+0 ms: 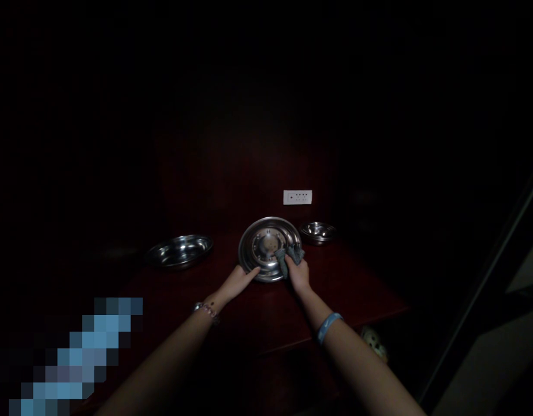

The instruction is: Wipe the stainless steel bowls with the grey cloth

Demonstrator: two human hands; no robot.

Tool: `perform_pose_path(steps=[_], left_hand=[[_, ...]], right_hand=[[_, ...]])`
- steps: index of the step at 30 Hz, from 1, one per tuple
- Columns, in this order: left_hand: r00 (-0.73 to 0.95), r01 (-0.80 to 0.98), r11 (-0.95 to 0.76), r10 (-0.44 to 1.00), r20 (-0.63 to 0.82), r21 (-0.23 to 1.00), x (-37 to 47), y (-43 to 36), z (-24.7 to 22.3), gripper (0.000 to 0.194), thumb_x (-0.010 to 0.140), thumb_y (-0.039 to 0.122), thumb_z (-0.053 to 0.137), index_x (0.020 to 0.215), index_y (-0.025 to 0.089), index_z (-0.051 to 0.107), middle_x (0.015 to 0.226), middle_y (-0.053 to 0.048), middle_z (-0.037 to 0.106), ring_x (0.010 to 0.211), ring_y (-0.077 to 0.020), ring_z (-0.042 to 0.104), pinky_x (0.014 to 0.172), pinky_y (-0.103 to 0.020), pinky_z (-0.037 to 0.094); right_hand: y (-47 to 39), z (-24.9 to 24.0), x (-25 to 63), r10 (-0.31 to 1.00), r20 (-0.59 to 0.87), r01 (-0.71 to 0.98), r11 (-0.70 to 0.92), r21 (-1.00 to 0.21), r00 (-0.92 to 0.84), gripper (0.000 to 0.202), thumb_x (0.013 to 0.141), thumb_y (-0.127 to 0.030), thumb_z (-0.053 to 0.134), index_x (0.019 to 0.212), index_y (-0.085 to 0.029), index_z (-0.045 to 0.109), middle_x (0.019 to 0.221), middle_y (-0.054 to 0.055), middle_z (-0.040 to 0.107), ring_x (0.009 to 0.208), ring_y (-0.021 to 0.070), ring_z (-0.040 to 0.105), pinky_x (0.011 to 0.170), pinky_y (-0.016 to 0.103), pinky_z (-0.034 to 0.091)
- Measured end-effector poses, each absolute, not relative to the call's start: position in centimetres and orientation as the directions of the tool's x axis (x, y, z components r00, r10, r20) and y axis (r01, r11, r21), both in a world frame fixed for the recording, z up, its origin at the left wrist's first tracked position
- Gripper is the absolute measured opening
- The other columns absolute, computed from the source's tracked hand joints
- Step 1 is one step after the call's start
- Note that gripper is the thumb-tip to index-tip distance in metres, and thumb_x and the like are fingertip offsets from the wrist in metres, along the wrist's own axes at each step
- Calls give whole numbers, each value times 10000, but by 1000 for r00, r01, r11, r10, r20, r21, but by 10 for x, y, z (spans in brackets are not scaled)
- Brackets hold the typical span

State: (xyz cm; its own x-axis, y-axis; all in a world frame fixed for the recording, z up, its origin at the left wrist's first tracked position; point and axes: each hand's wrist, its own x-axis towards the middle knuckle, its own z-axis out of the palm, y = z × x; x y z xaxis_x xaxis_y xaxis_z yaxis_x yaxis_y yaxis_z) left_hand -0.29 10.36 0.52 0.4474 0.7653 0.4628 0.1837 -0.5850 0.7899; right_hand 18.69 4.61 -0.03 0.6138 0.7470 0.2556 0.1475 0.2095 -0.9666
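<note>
Steel plate being wiped, tilted up on edge on the dark red desk.
Its hollow face is pointing toward the camera; the left hand is closing its grip on the lower rim, the right hand is pressing a grey cloth against it.

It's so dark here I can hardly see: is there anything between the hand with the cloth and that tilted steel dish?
Nothing visible. The right hand presses the grey cloth straight onto the steel dish, and the left hand grips its near rim.
</note>
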Motion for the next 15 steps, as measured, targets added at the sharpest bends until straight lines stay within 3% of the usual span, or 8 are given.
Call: perform_pose_path(steps=[7, 15], left_hand=[[481, 164, -585, 751, 453, 795, -1, 102, 6, 592, 805, 531, 600, 1254, 145, 600, 1344, -115, 617, 1257, -261, 570, 1130, -446, 366], [456, 186, -551, 782, 425, 813, -2, 109, 0, 564, 772, 568, 584, 1139, 146, 656, 1245, -109, 684, 1184, -286, 620, 1102, -484, 398]], right_hand=[[45, 1, 186, 747, 247, 159, 189, -969, 617, 417, 749, -437, 639, 1037, -151, 732, 1052, 109, 752, 1010, 251, 704, 880, 314, 522], [45, 0, 186, 751, 272, 166, 216, -962, 602, 413, 749, -444, 642, 1034, -158, 729, 1047, 100, 754, 1003, 248, 704, 876, 313, 520]])
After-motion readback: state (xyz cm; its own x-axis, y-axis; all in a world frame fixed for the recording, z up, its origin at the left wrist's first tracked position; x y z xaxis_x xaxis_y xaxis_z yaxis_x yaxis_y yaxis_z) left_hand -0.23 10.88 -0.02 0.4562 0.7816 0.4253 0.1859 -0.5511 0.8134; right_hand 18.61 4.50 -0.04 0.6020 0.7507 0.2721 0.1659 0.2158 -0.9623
